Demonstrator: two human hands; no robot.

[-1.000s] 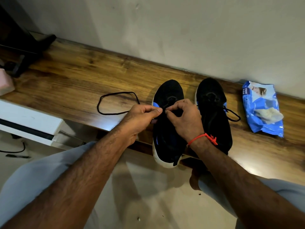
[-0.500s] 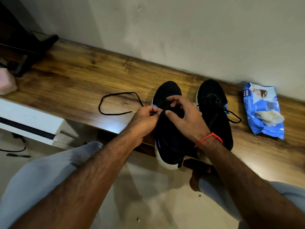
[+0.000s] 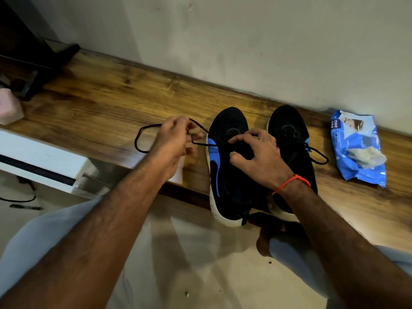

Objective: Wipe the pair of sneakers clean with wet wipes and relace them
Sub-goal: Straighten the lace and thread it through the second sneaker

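Two black sneakers with blue sides and white soles stand side by side on a wooden shelf (image 3: 107, 103), heels over its front edge. My left hand (image 3: 174, 143) is to the left of the left sneaker (image 3: 225, 175) and pinches a black lace (image 3: 139, 139) that runs from the shoe's eyelets and loops out over the wood. My right hand (image 3: 258, 157) rests on the left sneaker's tongue with fingers curled at the eyelets. The right sneaker (image 3: 289, 130) has its lace in, with a loop hanging off its right side.
A blue pack of wet wipes (image 3: 356, 148) lies to the right of the shoes, a used wipe bulging from it. A pink object (image 3: 9, 108) and a dark stand (image 3: 38, 70) sit at the shelf's left end. The wall runs close behind.
My left hand has moved left, away from the shoe, drawing the lace out through the eyelets. My right hand stayed on the left sneaker's tongue.
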